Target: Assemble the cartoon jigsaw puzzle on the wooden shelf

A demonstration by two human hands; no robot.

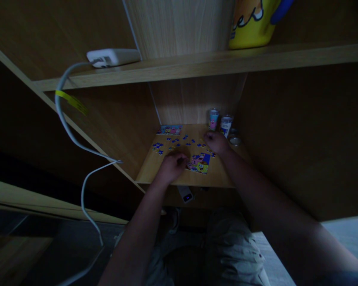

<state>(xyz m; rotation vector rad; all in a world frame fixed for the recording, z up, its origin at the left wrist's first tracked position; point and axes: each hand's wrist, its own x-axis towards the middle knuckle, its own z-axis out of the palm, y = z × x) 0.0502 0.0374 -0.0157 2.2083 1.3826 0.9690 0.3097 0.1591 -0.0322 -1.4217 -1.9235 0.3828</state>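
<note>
A partly assembled jigsaw puzzle (199, 163) with bright cartoon figures lies near the front edge of the lower shelf. Just left of it is my left hand (174, 166), its fingers curled together beside the puzzle's left side. My right hand (215, 142) is closed above the shelf, farther back and to the right. What either hand holds, if anything, is too small and dark to make out. Loose blue-backed puzzle pieces (158, 146) are scattered behind and left of the puzzle. A cartoon picture card (170, 130) lies at the back left.
Two cartoon-printed cylindrical containers (213, 119) stand at the back right, with a round lid (234, 141) close by. Overhead, the upper shelf (181, 68) holds a white power adapter (113, 57) and a yellow mug (252, 26). A white cable (66, 123) hangs at the left.
</note>
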